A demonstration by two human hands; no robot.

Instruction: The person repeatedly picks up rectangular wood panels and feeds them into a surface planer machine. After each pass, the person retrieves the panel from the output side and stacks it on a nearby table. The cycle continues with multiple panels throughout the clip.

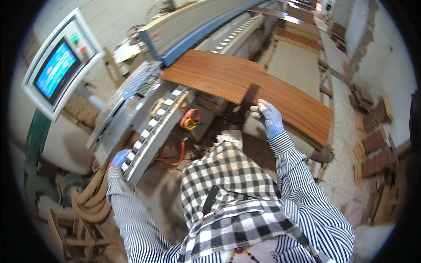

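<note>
My right hand [270,118], in a blue and white glove, is over the near edge of a long wood-grain board [210,72], with its fingers bent. A short dark strip [250,93] lies across the board's edge just beside the fingertips; whether they touch it is unclear. My left hand [120,158], gloved in blue, is at the near end of a grey conveyor rail [144,161] with white pads [153,123]. The rail hides its fingers. The board's left end lies at a blue-edged machine beam [184,49], probably part of an edge banding machine.
A control panel [61,67] with a lit screen and green and red buttons stands at the left. Red and yellow rings [190,119] hang below the rail. Brown hoses [90,203] coil at the lower left. Wood offcuts [375,151] line the right wall.
</note>
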